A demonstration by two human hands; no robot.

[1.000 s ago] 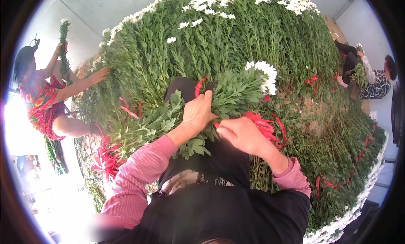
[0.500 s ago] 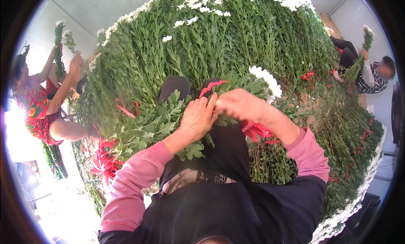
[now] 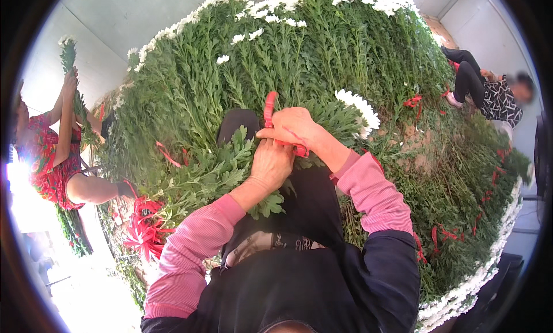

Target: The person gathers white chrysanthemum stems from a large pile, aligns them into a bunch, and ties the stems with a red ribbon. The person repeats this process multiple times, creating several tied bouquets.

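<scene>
Across my lap lies a bunch of white chrysanthemums (image 3: 325,119), its white heads to the right and its leafy stem ends to the left. My left hand (image 3: 273,165) is closed round the stems near the middle. Over it, my right hand (image 3: 295,127) is closed on a red plastic strip (image 3: 269,105). One end of the strip sticks up beyond the fingers, and more red shows between the two hands. How far the strip goes round the stems is hidden by my hands.
Tall rows of chrysanthemums (image 3: 276,62) stand ahead, and more lie along the right. A bundle of red strips (image 3: 144,226) is at the left. One person (image 3: 55,151) holds flowers at the far left; another (image 3: 489,94) sits at the far right.
My right hand has swung left over my left hand, and the strip's free end now points upward. The left-hand person has raised a flower bunch; the right-hand person has lowered theirs.
</scene>
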